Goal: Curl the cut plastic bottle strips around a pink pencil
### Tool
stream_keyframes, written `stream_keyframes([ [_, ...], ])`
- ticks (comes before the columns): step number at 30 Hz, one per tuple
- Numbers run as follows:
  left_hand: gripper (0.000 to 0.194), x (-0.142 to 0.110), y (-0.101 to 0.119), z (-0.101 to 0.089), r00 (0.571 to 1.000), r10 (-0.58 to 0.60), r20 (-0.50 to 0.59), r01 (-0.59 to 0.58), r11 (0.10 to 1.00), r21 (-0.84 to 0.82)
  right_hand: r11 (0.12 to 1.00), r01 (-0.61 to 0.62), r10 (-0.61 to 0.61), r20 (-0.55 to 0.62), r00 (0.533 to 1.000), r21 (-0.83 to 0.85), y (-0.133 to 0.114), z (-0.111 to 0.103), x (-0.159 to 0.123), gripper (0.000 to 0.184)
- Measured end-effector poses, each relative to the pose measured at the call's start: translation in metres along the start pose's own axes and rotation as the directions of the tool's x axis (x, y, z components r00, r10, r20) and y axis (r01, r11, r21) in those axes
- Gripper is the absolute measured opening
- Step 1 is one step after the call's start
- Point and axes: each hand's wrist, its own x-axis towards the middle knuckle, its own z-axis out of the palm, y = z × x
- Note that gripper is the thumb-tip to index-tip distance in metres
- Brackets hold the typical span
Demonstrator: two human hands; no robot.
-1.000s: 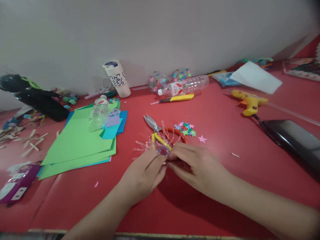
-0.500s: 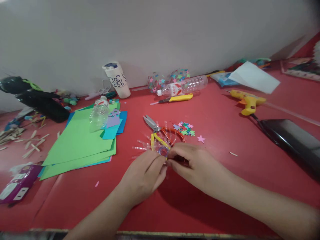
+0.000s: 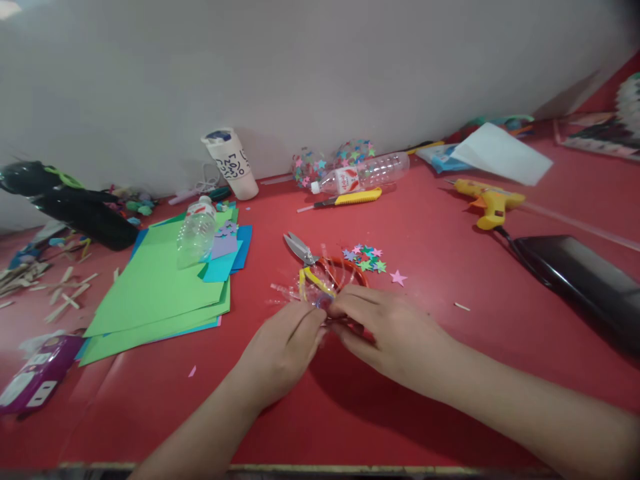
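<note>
With left hand (image 3: 280, 350) and right hand (image 3: 393, 327) fingers (image 3: 351, 301) clamped on the fringed plastic (image 3: 323, 303), careless pulling could snag its strips (image 3: 283, 291) on the adjacent scissors (image 3: 311, 259).

A white tumbler (image 3: 234, 170) stands near the wall (image 3: 320, 73).

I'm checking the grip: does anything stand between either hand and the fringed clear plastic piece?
Nothing visible: the left hand and right hand both pinch the fringed clear plastic piece. The scissors show behind it, not in between.
</note>
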Motion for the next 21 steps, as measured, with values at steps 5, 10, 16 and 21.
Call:
stream_keyframes([
  [5, 0.012, 0.001, 0.002, 0.000, 0.999, 0.021, -0.038, -0.020, 1.000, 0.022, 0.996, -0.093, 0.092, 0.039, 0.995, 0.017, -0.001, 0.000, 0.001, 0.011],
  [10, 0.014, 0.004, 0.003, -0.001, 0.997, 0.042, -0.057, -0.039, 0.998, 0.059, 0.979, -0.176, 0.171, 0.061, 0.983, 0.102, 0.002, 0.004, 0.003, 0.013],
  [16, 0.022, 0.015, -0.007, -0.002, 0.994, 0.010, 0.107, -0.010, 1.000, -0.004, 0.984, -0.154, 0.150, 0.045, 0.988, 0.084, 0.007, 0.004, 0.010, 0.014],
  [21, 0.024, 0.017, -0.018, 0.002, 0.980, 0.139, 0.146, -0.152, 0.984, 0.088, 0.988, -0.144, 0.141, 0.049, 0.989, 0.057, 0.011, -0.001, 0.020, 0.013],
])
